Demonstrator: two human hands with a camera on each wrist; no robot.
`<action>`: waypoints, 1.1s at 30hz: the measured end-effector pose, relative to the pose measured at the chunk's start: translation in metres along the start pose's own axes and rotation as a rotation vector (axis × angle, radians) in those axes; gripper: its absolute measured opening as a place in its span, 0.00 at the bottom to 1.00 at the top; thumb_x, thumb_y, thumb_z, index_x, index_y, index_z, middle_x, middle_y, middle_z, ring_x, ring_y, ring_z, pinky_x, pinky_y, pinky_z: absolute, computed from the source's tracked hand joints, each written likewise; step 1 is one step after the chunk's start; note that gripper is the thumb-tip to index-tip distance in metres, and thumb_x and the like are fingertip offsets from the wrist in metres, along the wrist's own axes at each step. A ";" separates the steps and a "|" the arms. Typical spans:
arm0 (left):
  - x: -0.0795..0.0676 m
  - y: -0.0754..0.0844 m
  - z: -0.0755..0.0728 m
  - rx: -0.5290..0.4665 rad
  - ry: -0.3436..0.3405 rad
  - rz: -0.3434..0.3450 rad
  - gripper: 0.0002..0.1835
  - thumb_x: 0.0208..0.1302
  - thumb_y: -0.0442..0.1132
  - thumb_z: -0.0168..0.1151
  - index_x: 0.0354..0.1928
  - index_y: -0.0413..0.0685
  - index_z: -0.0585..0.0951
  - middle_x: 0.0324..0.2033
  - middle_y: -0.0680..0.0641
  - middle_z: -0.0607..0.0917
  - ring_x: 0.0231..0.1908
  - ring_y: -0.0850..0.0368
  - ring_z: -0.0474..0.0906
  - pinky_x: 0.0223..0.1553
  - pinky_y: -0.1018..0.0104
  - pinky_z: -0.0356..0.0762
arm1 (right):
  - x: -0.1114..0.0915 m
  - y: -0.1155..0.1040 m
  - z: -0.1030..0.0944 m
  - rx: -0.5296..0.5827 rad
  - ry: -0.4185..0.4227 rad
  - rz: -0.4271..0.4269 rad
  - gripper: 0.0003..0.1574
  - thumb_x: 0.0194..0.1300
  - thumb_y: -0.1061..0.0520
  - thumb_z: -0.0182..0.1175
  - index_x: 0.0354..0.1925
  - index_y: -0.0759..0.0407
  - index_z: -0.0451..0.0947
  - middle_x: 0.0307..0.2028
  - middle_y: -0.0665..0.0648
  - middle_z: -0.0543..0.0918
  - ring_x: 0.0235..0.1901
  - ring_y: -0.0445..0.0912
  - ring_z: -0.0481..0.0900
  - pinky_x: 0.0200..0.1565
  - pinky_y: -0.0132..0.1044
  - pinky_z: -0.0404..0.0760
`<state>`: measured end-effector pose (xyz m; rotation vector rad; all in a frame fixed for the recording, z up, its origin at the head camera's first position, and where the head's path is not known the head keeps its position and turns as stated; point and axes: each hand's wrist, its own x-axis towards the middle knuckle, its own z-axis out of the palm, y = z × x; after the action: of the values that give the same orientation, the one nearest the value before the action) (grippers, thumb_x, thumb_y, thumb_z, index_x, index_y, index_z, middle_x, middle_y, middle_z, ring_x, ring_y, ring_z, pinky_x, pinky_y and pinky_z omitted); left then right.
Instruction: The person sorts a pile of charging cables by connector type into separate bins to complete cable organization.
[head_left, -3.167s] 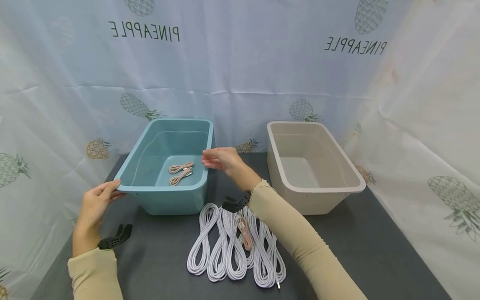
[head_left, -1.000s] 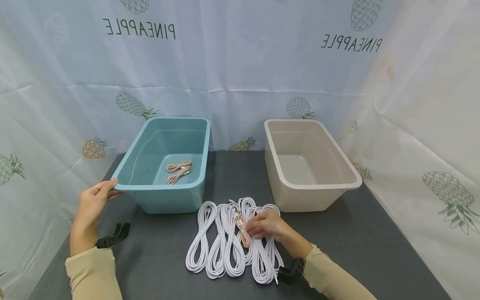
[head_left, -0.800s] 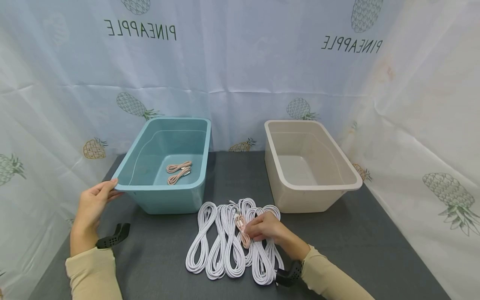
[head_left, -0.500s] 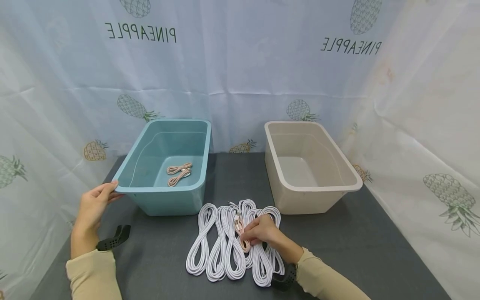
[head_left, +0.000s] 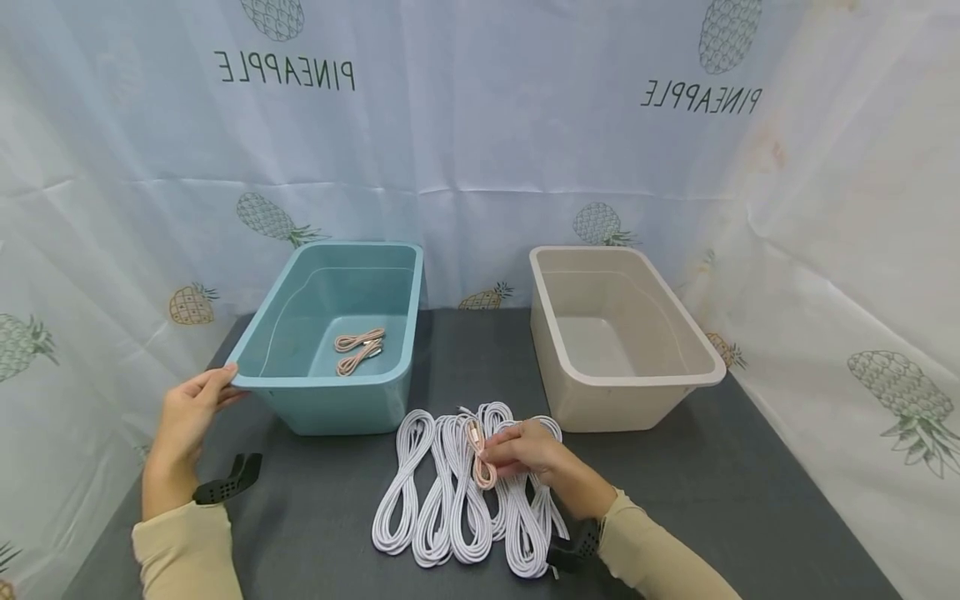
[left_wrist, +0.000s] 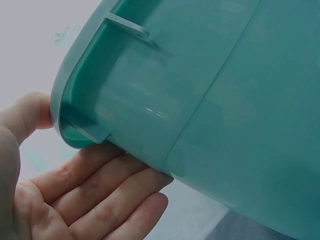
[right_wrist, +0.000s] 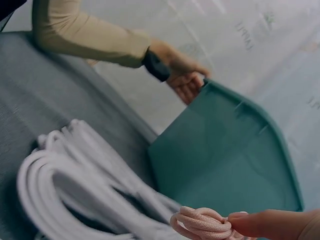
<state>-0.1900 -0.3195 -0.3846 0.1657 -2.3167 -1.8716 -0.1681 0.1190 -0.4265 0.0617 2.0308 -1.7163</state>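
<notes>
My left hand [head_left: 187, 412] holds the near left corner of the blue bin [head_left: 330, 408], thumb on the rim and fingers under it in the left wrist view. Between thumb and fingers, my right hand [head_left: 528, 450] pinches a small coiled pink charging cable [head_left: 483, 477] over the pile. Up close in the right wrist view, the pink bundle's braided loops [right_wrist: 202, 223] show at the thumb tip. Several coiled white cables [head_left: 405, 483] lie side by side beneath and around that hand. Inside the blue bin are two pink cables [head_left: 358, 357], coiled like the held one.
A beige bin [head_left: 630, 404] stands to the right behind the cable pile. Both bins sit on a dark grey tabletop [head_left: 315, 517]. A pineapple-print curtain [head_left: 480, 125] hangs behind and along the sides.
My right hand has come from beside the blue bin down to the white pile, taken hold of the pink cable there and lifted it slightly. The left hand keeps its place.
</notes>
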 end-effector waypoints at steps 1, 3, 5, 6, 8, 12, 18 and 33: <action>0.000 0.000 0.000 0.003 0.000 -0.001 0.12 0.71 0.49 0.54 0.29 0.77 0.80 0.22 0.73 0.84 0.27 0.80 0.82 0.31 0.92 0.72 | 0.000 -0.004 0.000 0.008 -0.004 -0.004 0.19 0.56 0.66 0.65 0.44 0.77 0.79 0.24 0.49 0.84 0.25 0.38 0.83 0.31 0.30 0.87; -0.001 0.001 0.000 0.022 0.004 -0.004 0.12 0.71 0.49 0.53 0.29 0.78 0.79 0.21 0.74 0.84 0.27 0.80 0.82 0.32 0.92 0.72 | 0.002 -0.012 0.001 0.024 -0.010 -0.011 0.19 0.56 0.65 0.65 0.46 0.77 0.78 0.25 0.49 0.84 0.25 0.38 0.84 0.33 0.32 0.88; -0.001 0.001 0.000 0.066 0.008 -0.015 0.11 0.71 0.51 0.53 0.30 0.79 0.78 0.22 0.75 0.83 0.28 0.81 0.82 0.32 0.92 0.72 | 0.004 -0.020 0.002 0.031 -0.020 -0.021 0.20 0.57 0.65 0.64 0.47 0.75 0.79 0.26 0.49 0.85 0.26 0.37 0.84 0.35 0.33 0.88; -0.001 0.001 0.000 0.091 0.010 -0.022 0.10 0.71 0.52 0.52 0.30 0.79 0.77 0.22 0.76 0.82 0.29 0.81 0.82 0.32 0.92 0.71 | 0.005 -0.025 0.002 0.033 -0.023 -0.027 0.20 0.58 0.64 0.64 0.48 0.75 0.78 0.27 0.49 0.85 0.26 0.37 0.84 0.36 0.33 0.88; -0.001 0.001 0.000 0.130 0.013 -0.037 0.09 0.71 0.54 0.51 0.31 0.79 0.77 0.22 0.77 0.82 0.30 0.82 0.81 0.34 0.91 0.71 | 0.007 -0.034 0.003 0.034 -0.023 -0.044 0.20 0.58 0.64 0.64 0.48 0.75 0.78 0.27 0.48 0.85 0.27 0.38 0.85 0.37 0.34 0.88; 0.000 0.001 0.000 0.139 0.015 -0.040 0.08 0.71 0.55 0.51 0.32 0.79 0.77 0.22 0.78 0.82 0.31 0.82 0.81 0.34 0.91 0.70 | 0.013 -0.055 0.009 0.051 -0.018 -0.067 0.20 0.60 0.63 0.64 0.49 0.74 0.78 0.27 0.47 0.86 0.28 0.38 0.85 0.38 0.34 0.88; 0.001 0.002 -0.001 0.060 0.009 -0.008 0.11 0.71 0.51 0.53 0.30 0.78 0.78 0.21 0.75 0.83 0.28 0.81 0.82 0.31 0.92 0.70 | 0.022 -0.092 0.019 0.143 -0.026 -0.057 0.21 0.62 0.66 0.62 0.52 0.74 0.76 0.25 0.48 0.85 0.27 0.38 0.85 0.36 0.30 0.87; 0.000 -0.001 -0.002 0.122 -0.011 -0.021 0.09 0.71 0.54 0.52 0.32 0.79 0.77 0.23 0.77 0.82 0.30 0.81 0.82 0.33 0.91 0.68 | 0.071 -0.170 0.047 0.261 0.036 -0.045 0.19 0.58 0.67 0.66 0.49 0.69 0.81 0.36 0.59 0.88 0.25 0.40 0.85 0.38 0.31 0.88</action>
<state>-0.1893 -0.3214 -0.3849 0.1958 -2.4476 -1.7448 -0.2724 0.0197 -0.3019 0.1338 1.8333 -2.0130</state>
